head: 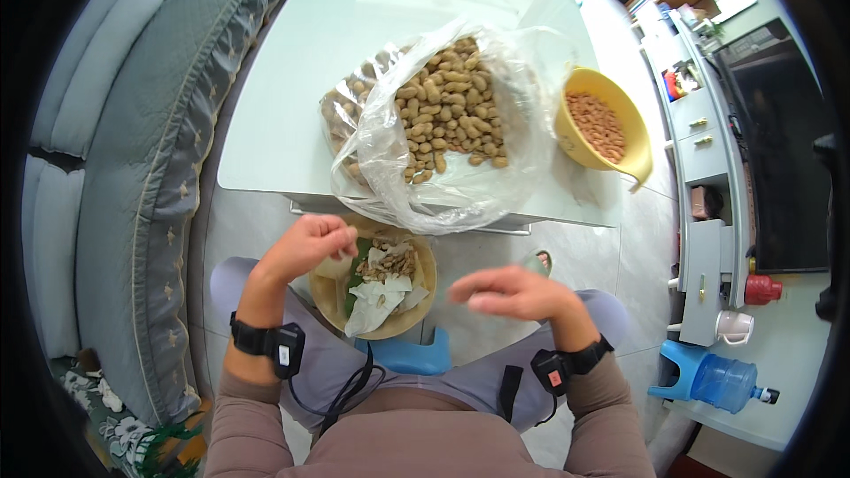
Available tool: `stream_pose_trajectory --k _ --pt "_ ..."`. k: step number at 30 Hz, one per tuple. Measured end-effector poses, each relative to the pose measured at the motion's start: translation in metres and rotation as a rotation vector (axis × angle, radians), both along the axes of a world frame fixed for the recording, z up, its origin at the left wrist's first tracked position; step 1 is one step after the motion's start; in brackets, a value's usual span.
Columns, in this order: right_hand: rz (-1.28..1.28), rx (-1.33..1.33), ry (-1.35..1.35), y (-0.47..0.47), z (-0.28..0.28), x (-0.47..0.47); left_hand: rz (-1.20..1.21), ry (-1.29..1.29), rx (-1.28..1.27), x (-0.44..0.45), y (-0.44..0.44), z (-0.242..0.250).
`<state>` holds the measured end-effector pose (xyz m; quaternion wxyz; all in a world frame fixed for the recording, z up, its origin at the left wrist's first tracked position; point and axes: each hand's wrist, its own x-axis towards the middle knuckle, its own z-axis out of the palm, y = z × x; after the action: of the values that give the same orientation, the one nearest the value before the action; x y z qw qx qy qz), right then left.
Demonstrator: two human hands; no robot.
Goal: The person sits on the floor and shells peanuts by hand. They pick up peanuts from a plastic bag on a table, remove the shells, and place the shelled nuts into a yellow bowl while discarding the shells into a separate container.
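Observation:
My left hand (pixel 313 243) hovers over the left rim of a round waste bin (pixel 428 272), its fingers curled; whether something small is between them cannot be told. Peanut shells (pixel 388 263) and crumpled white tissue (pixel 375 302) lie in the bin. To the bin's right, my right hand (pixel 514 293) is in the air with fingers apart and nothing visible in it. Ahead, a clear plastic bag (pixel 378 153) stands open on the white table (pixel 285 113), full of unshelled peanuts (pixel 458 99). Shelled peanuts (pixel 595 126) partly fill a yellow plastic bowl (pixel 576 143) at the table's right edge.
A blue plastic stool (pixel 415 355) stands between my legs. The table's front edge and a metal drawer handle (pixel 505 230) are just beyond the bin. A grey sofa (pixel 133 179) runs along the left. At the right are a cabinet (pixel 704 259) and a blue water bottle (pixel 727 384).

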<state>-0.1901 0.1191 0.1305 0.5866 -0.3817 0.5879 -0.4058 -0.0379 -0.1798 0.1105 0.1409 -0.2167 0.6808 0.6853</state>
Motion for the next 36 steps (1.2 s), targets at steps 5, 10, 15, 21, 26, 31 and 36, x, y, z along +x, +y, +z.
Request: stream_pose_trajectory --k 5,10,15,21,26,31,36 --pt "-0.487 -0.506 1.053 -0.039 0.044 -0.005 -0.165 0.61 -0.504 -0.02 0.052 0.064" --pt "-0.15 -0.327 1.684 -0.071 0.009 -0.001 -0.348 0.894 -1.589 -0.061 0.049 0.063" --pt "-0.238 -0.193 1.241 -0.07 0.005 0.023 -0.468 0.394 -1.689 -0.043 0.02 0.067" --pt "-0.616 -0.061 1.158 -0.11 -0.011 -0.013 -0.302 0.371 -1.776 -0.035 0.032 0.055" --pt "-0.714 -0.066 1.274 -0.135 -0.043 -0.024 0.002 0.815 -1.588 -0.033 0.058 0.034" --pt "-0.757 -0.155 1.174 -0.128 -0.041 -0.03 -0.041 0.758 -1.51 -0.021 0.067 0.035" --pt "-0.82 -0.458 0.355 -0.102 -0.013 -0.023 0.16 0.754 -1.008 -0.023 0.084 0.04"
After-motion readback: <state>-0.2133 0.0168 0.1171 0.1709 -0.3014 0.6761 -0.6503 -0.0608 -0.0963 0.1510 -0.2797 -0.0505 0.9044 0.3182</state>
